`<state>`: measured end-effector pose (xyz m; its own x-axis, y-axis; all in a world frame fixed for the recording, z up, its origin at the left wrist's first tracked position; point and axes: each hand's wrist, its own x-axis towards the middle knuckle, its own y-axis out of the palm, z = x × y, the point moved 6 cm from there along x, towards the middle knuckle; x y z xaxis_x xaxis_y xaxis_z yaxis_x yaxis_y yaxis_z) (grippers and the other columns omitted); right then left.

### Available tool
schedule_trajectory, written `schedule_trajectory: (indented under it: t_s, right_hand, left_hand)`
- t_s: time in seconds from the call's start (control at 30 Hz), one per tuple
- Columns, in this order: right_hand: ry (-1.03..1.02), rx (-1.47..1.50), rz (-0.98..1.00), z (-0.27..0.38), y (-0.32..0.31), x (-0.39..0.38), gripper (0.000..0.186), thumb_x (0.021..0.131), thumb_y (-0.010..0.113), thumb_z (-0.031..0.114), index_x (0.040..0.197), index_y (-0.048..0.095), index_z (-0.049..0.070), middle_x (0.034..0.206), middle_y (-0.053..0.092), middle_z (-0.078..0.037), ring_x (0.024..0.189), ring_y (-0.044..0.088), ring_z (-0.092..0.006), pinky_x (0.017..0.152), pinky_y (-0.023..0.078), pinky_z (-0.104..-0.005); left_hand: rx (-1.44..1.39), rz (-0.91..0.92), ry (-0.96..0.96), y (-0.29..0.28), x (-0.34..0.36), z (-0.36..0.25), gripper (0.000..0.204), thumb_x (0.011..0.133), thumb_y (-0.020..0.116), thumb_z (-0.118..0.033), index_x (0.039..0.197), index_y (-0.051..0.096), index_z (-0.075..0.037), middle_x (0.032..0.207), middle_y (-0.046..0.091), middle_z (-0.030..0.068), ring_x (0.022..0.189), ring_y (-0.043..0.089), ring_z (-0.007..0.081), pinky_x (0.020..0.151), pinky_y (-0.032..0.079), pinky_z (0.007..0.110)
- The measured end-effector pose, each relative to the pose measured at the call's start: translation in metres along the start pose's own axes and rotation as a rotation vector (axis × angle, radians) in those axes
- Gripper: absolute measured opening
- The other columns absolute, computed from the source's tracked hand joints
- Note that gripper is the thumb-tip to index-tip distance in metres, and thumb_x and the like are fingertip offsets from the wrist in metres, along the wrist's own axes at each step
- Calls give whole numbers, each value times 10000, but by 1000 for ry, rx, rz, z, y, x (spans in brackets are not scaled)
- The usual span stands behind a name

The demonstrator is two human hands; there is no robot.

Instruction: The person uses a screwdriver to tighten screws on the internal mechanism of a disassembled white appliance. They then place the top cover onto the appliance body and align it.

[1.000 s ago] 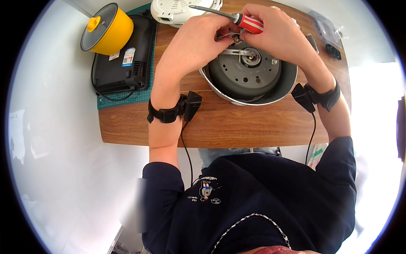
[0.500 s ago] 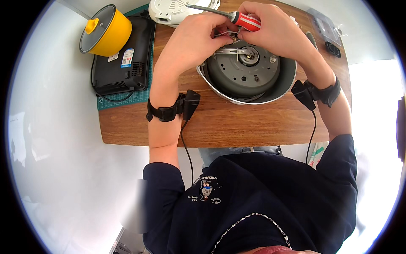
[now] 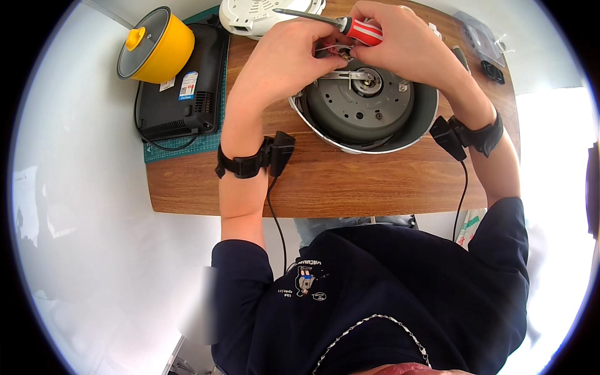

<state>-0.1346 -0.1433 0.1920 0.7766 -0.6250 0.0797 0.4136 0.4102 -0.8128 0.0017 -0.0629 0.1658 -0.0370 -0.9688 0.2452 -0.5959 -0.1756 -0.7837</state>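
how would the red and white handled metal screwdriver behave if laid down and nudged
The screwdriver would probably be stiff, given its straight metal shaft. It might roll in an arc, since its rounded handle looks thicker than the shaft.

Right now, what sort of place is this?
Probably a small workshop or repair bench: a wooden table bearing an opened round appliance, a green cutting mat, and a red-handled screwdriver in the right hand.

A grey-lidded yellow pot [image 3: 172, 55] sits on a black vented appliance [image 3: 164, 112], which lies on a green cutting mat [image 3: 212, 142] at the left of the worktop [image 3: 325, 194]; far right, a clear plastic case [image 3: 478, 39] lies near a small black object [image 3: 492, 72].
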Motion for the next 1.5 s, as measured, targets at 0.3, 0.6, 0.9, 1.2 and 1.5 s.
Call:
schedule_trajectory:
  t_s: [0.3, 0.6, 0.9, 1.2, 1.5]
  right_hand:
    - [208, 103, 123, 28, -10, -6, 292, 833, 744, 193, 1038, 661, 2, 883, 727, -209, 834, 723, -347, 731, 555, -427]
    - [12, -6, 14, 3, -1, -3, 298, 842, 760, 210, 1064, 691, 24, 930, 738, -191, 884, 727, -334, 768, 556, -419]
    - [71, 75, -80, 6, -23, -14, 278, 850, 803, 187, 1046, 688, 28, 852, 711, -116, 830, 695, -209, 757, 540, -347]
    - [276, 552, -571, -101, -86, -52, 134, 974, 710, 138, 1014, 657, 22, 756, 679, -22, 663, 617, -60, 561, 472, -223]
    - [411, -55, -565, -271, -86, -48, 253, 922, 741, 279, 1057, 753, 65, 820, 717, -55, 728, 653, -117, 695, 516, -291]
  left_hand:
    - [44, -27, -28, 3, -5, 3, 249, 836, 768, -195, 1053, 776, -72, 949, 756, 119, 859, 719, 306, 786, 563, 386]
    - [-3, 1, -58, 3, -3, 1, 238, 838, 769, -176, 1049, 784, -67, 964, 759, 124, 880, 733, 286, 807, 570, 365]
    - [-70, -29, -7, 4, -4, 10, 203, 828, 784, -136, 1018, 777, -64, 863, 670, 59, 719, 603, 187, 680, 498, 315]
    - [-185, -25, -6, 5, -2, 7, 227, 781, 785, 21, 994, 768, -57, 870, 625, -27, 614, 414, 61, 581, 366, 230]
    - [-190, -19, -89, 5, 1, -1, 255, 743, 787, 69, 973, 768, -37, 879, 637, -6, 654, 467, 68, 574, 370, 226]
